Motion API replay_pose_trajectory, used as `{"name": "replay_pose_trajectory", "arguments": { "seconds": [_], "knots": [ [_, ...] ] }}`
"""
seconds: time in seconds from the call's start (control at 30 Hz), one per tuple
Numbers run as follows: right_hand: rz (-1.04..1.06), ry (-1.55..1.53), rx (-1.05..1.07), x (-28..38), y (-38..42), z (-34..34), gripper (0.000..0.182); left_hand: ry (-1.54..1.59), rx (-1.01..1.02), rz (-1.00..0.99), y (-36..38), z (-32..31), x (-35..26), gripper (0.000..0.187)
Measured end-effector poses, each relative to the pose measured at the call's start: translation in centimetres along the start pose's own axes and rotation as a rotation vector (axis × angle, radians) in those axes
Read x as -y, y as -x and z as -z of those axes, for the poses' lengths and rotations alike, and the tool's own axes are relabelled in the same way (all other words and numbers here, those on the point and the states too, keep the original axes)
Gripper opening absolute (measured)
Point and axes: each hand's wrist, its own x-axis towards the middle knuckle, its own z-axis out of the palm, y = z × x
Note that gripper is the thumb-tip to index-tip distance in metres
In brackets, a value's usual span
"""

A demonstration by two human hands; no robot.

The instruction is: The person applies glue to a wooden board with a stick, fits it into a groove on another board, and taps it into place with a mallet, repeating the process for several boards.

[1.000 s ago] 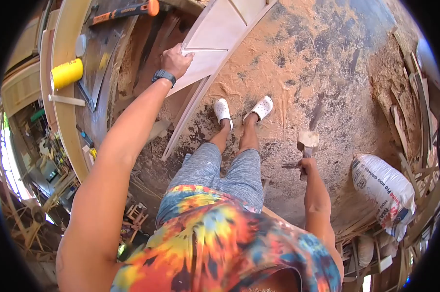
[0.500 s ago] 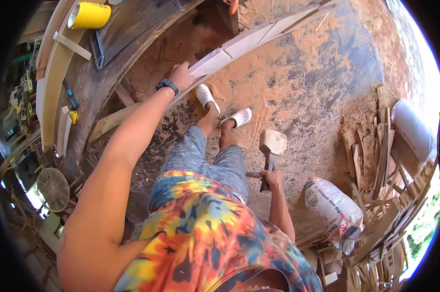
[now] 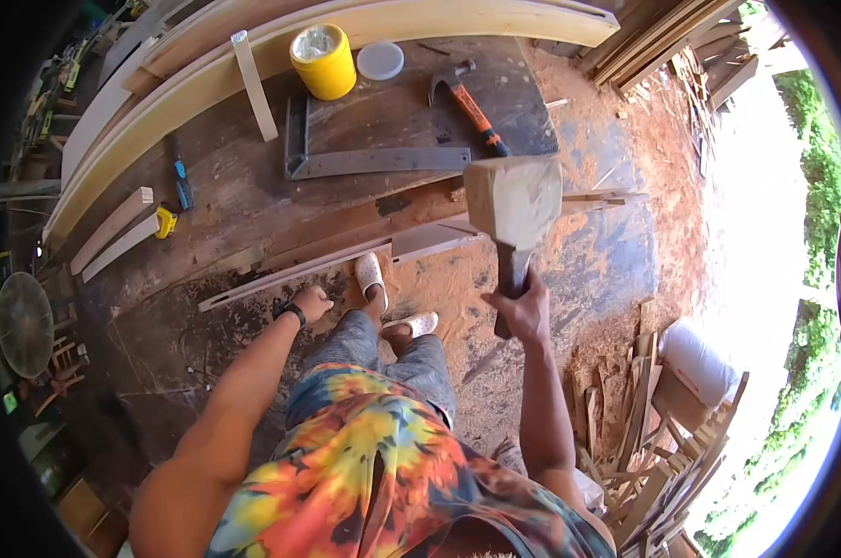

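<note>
My right hand is wrapped round the dark handle of a wooden mallet, whose pale block head is raised toward my face. My left hand, with a dark watch on the wrist, hangs with its fingers curled and nothing visible in them. Just beyond it a long wooden board with a slot near its left end lies low along the workbench front. Part of the board's right half is hidden behind the mallet head.
On the bench are a claw hammer, a metal square, a yellow tub, a white lid, a yellow tape measure, a blue-handled tool and wood strips. Scrap wood is piled at right. Sawdust covers the floor.
My left hand has let go of the board, which now lies lower by the bench. My right hand has lifted the mallet from beside my leg. The view has shifted toward the bench.
</note>
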Motion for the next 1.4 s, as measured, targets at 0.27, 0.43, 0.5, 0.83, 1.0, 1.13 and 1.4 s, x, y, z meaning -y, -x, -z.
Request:
{"name": "replay_pose_trajectory", "arguments": {
  "seconds": [0.27,0.43,0.5,0.83,1.0,1.13,1.4],
  "knots": [
    [-0.001,-0.052,0.017,9.7,-19.4,3.3,0.033,0.370,-0.121,0.165,2.1,3.7,7.7,0.042],
    [0.098,0.102,0.033,6.9,-28.3,4.0,0.037,0.374,-0.230,0.238,6.1,5.9,10.1,0.042],
    [0.128,0.157,-0.004,6.3,-29.7,3.7,0.037,0.326,-0.278,0.221,6.3,5.7,11.5,0.038],
    [0.521,0.712,-0.606,13.0,-22.7,-2.4,0.066,0.807,-0.763,-0.250,7.5,22.5,-4.0,0.032],
    [0.957,0.463,-0.319,19.3,-14.6,-10.9,0.052,0.659,-1.234,-0.260,-1.2,30.8,-10.4,0.046],
    [0.961,0.282,-0.109,20.6,-10.4,-15.3,0.042,0.823,-1.028,-0.301,-5.0,33.5,-10.7,0.039],
    [0.847,0.054,0.274,19.4,-5.1,-19.8,0.055,1.306,-0.735,-0.624,5.5,29.4,-9.4,0.011]
  ]
}}
